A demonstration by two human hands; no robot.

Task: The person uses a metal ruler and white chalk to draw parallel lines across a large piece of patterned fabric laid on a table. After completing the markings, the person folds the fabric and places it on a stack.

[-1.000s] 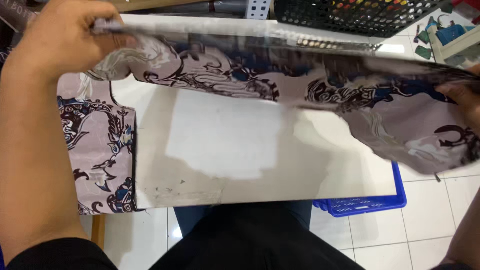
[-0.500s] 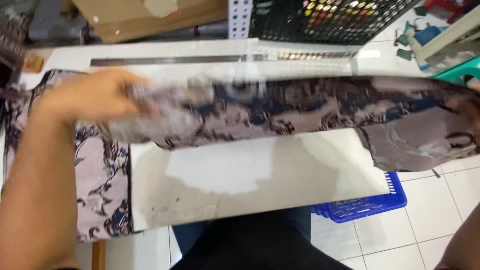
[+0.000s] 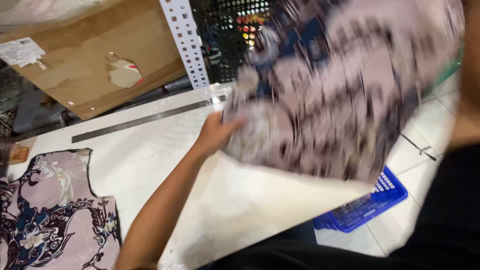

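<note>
Head view. Left forearm stretched up and away from the lower left, across the white table (image 3: 150, 150), wrist slightly bent to the right. Left hand (image 3: 216, 132) closed on the lower left edge of the patterned fabric piece (image 3: 340, 95), thumb toward the cloth, fingers hidden behind or inside its blurred edge. Right hand not seen as such: only a strip of bare arm along the right border, beside the upper right corner of the cloth; whether it grips there cannot be told.

Fabric piece lifted clear of the table, held up at the right half of the frame, above the table's right edge and the blue plastic crate (image 3: 367, 207) on the tiled floor. Pale mauve ground with dark navy and black swirls, heavily smeared by motion. Long axis slanted, from the lower left at the hand up toward the upper right corner; lower border hanging loose toward the crate.

Elsewhere on the table: a second cut piece (image 3: 50, 215) of the same print lying flat at the lower left, well apart from the hand; a long metal ruler (image 3: 145, 120) lying along the far edge. Behind, a cardboard box (image 3: 95, 55), a white perforated upright (image 3: 186, 40) and a black mesh basket (image 3: 230, 35).
</note>
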